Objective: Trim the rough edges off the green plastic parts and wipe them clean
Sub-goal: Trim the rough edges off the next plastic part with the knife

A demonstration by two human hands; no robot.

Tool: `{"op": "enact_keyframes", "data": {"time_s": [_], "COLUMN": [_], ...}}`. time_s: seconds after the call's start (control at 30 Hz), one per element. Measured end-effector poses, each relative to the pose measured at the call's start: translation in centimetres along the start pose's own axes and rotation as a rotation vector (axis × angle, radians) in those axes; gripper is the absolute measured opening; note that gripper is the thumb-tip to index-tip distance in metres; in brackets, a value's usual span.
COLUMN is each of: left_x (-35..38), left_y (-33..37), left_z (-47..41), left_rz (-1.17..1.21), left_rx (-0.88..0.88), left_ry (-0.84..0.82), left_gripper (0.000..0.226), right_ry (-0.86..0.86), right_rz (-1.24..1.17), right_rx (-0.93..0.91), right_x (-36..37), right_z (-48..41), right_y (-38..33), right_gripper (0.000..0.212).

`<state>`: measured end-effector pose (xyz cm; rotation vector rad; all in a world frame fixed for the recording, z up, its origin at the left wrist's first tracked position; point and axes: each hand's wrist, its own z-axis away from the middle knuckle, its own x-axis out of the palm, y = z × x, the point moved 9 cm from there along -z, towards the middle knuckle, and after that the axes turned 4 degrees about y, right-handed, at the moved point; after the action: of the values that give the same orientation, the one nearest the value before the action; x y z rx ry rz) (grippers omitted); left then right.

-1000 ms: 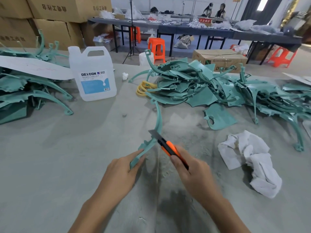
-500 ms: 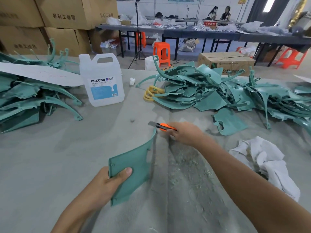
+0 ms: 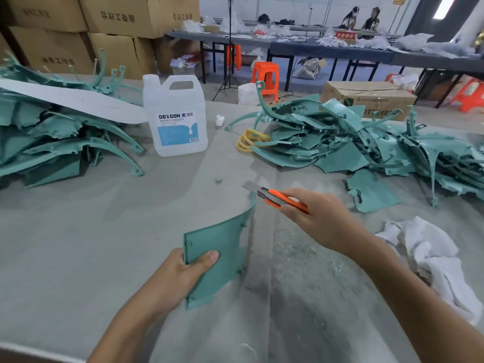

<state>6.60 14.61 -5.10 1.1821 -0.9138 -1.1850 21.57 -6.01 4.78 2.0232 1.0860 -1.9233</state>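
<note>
Your left hand (image 3: 180,279) grips the near edge of a curved green plastic part (image 3: 222,255), with the thumb pressed on its upper face and the fingers curled beneath. The panel stands tilted up off the grey surface (image 3: 78,244), and its narrow far tip rises toward the blade.

Your right hand (image 3: 319,218) is wrapped around an orange utility knife (image 3: 281,199). Its blade is extended and points away to the left, just beside the tip of the part. You cannot tell whether steel touches plastic.

To the right of your right forearm, a crumpled white rag (image 3: 432,263) lies on the surface. Beyond the knife, 1 loose green piece (image 3: 372,191) lies flat at the near edge of a large heap of green parts (image 3: 340,142) on the right. A yellow looped item (image 3: 247,141) sits against that heap's left side.

Another heap of green parts (image 3: 52,142) fills the left side, with a pale flat sheet (image 3: 65,100) lying across its top. Between the 2 heaps stands a translucent white jug (image 3: 178,119) labelled DEXCON, with a small white scrap (image 3: 220,120) just to its right.

Behind the surface are stacked cardboard boxes (image 3: 104,27), an orange stool (image 3: 265,73) and long dark tables (image 3: 327,51) carrying clutter.
</note>
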Motion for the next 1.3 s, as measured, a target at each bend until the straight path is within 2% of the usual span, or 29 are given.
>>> {"op": "enact_keyframes", "data": {"time_s": [0.13, 0.23, 0.43, 0.6, 0.77, 0.87, 0.93, 1.1, 1.3], "left_x": [0.0, 0.3, 0.5, 0.5, 0.6, 0.6, 0.4, 0.0, -0.3], "left_y": [-0.1, 0.1, 0.3, 0.2, 0.1, 0.1, 0.1, -0.1, -0.4], "left_z": [0.4, 0.7, 1.2, 1.3, 1.4, 1.5, 1.4, 0.9, 0.7], "left_rz": [0.029, 0.007, -0.061, -0.095, -0.091, -0.078, -0.051, -0.053, -0.05], "left_rx": [-0.009, 0.0, 0.02, 0.046, 0.078, 0.083, 0.072, 0.04, 0.034], "left_ry": [0.061, 0.04, 0.032, 0.017, 0.012, 0.011, 0.035, 0.056, 0.046], "left_gripper": [0.027, 0.024, 0.027, 0.037, 0.049, 0.055, 0.054, 0.031, 0.034], "right_ry": [-0.088, -0.159, -0.256, -0.244, -0.289, -0.372, -0.438, -0.519, -0.535], "right_rz": [0.042, 0.057, 0.192, 0.307, 0.458, 0.433, 0.342, 0.025, -0.042], "right_rx": [-0.16, -0.26, -0.266, -0.281, -0.288, -0.226, -0.15, -0.032, 0.063], "right_x": [-1.8, -2.0, -1.5, -1.9, -3.2, -3.2, -2.5, 0.8, 4.4], "right_z": [4.2, 5.7, 6.0, 5.5, 2.2, -0.7, -2.6, -6.1, -9.9], "right_y": [-8.4, -13.2, -15.5, -15.7, -13.7, -10.5, -7.7, -1.3, 3.7], "right_gripper": [0.036, 0.036, 0.027, 0.026, 0.023, 0.026, 0.029, 0.032, 0.033]}}
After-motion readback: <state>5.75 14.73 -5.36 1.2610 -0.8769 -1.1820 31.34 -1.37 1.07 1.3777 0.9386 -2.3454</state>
